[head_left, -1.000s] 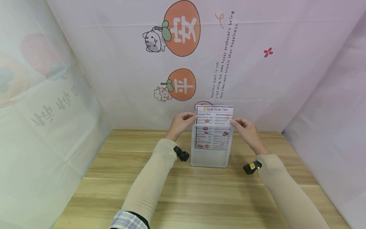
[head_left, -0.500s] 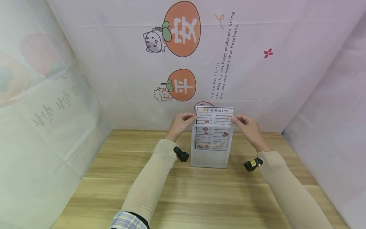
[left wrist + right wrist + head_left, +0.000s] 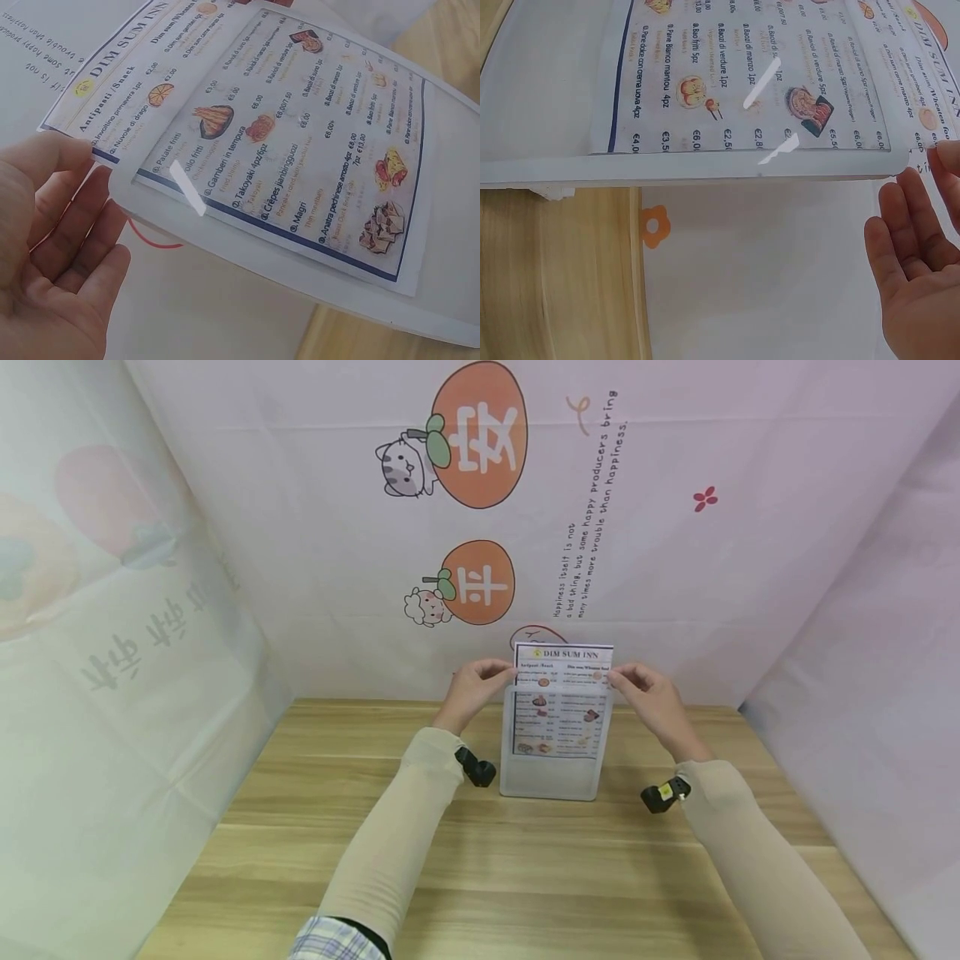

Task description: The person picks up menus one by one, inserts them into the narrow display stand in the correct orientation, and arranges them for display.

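We have the printed paper menu headed "DIM SUM INN" (image 3: 562,693) partway down inside the clear, frosted acrylic upright stand (image 3: 553,772), which sits on the pale wooden table (image 3: 480,877) close to the patterned backdrop cloth (image 3: 300,527), at about 12 o'clock from where we stand. The sheet's header strip pokes out above the stand's top edge.

Starting on the left: our left hand (image 3: 472,687) pinches the sheet's upper left corner between thumb and fingers — the left wrist view shows the thumb (image 3: 45,161) pressed on the margin at the stand's corner, at about 9 o'clock from the sheet. On the right, our right hand (image 3: 648,693) seems to hold the upper right corner at about 3 o'clock, with its other fingers (image 3: 911,217) straight behind the stand.

To do this step well, we judge that both corners should travel at the same height, so the sheet stays square in the slot and does not wedge. We keep the pinches light and near the edges — a hard grip would likely buckle the thin paper. We should also watch that the stand does not tip or slide while the paper moves.
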`<action>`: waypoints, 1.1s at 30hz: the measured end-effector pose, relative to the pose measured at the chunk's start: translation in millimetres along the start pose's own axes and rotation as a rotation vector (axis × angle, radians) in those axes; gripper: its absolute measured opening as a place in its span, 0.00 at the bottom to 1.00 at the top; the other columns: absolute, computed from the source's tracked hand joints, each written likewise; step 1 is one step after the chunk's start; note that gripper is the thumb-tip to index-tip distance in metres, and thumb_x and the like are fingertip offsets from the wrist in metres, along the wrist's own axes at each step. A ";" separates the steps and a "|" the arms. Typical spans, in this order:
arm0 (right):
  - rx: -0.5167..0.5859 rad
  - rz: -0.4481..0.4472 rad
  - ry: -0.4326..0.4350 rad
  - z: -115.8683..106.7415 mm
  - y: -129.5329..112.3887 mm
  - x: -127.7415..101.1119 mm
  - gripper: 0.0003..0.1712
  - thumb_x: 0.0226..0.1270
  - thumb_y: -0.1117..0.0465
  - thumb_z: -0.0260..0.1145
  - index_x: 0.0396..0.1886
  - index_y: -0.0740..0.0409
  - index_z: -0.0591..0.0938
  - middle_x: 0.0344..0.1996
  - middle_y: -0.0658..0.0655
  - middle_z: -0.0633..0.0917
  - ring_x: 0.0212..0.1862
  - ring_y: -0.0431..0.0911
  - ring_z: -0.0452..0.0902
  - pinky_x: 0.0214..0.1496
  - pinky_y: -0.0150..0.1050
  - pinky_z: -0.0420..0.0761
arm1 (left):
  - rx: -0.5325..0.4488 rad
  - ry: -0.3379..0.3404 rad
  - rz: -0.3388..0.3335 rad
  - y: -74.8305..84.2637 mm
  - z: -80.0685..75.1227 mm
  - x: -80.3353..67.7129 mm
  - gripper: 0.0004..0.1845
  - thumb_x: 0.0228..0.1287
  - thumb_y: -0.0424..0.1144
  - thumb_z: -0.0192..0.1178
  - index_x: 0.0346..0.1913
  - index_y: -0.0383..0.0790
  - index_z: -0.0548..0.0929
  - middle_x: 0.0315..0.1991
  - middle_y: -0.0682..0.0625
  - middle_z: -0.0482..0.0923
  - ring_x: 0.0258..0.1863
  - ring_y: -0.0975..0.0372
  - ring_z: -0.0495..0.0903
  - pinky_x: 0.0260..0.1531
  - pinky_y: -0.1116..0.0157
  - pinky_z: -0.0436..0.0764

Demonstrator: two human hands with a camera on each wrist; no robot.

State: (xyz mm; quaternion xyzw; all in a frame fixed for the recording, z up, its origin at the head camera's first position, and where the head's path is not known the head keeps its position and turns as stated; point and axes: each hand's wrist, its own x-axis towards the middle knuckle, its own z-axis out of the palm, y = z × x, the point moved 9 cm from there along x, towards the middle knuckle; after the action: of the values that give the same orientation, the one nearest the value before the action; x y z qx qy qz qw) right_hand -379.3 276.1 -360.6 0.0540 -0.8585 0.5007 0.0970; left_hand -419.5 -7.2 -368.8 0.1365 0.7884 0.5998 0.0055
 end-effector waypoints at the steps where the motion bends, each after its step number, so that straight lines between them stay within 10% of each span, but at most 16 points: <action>1: 0.000 -0.001 0.001 0.0 0.7 -0.1 0.32 0.72 0.36 0.58 0.56 0.59 0.80 0.52 0.58 0.80 0.54 0.48 0.71 0.54 0.44 0.71 | -0.002 -0.001 0.001 -0.3 0.3 0.0 0.15 0.68 0.53 0.64 0.49 0.50 0.87 0.49 0.58 0.83 0.54 0.62 0.78 0.60 0.56 0.74; 33: 0.040 -0.013 -0.017 5.4 19.4 -6.8 0.29 0.73 0.39 0.60 0.55 0.59 0.80 0.51 0.58 0.81 0.52 0.46 0.74 0.55 0.43 0.74 | -0.005 -0.025 -0.013 -13.6 7.4 -3.9 0.15 0.68 0.53 0.65 0.49 0.48 0.87 0.48 0.57 0.84 0.53 0.62 0.79 0.58 0.56 0.75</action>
State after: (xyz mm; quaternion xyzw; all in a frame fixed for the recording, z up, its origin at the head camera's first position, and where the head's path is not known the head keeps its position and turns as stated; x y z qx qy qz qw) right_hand -377.0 281.0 -381.2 0.0659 -0.8486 0.5167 0.0921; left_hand -417.3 -4.3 -384.3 0.1389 0.7877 0.5999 0.0195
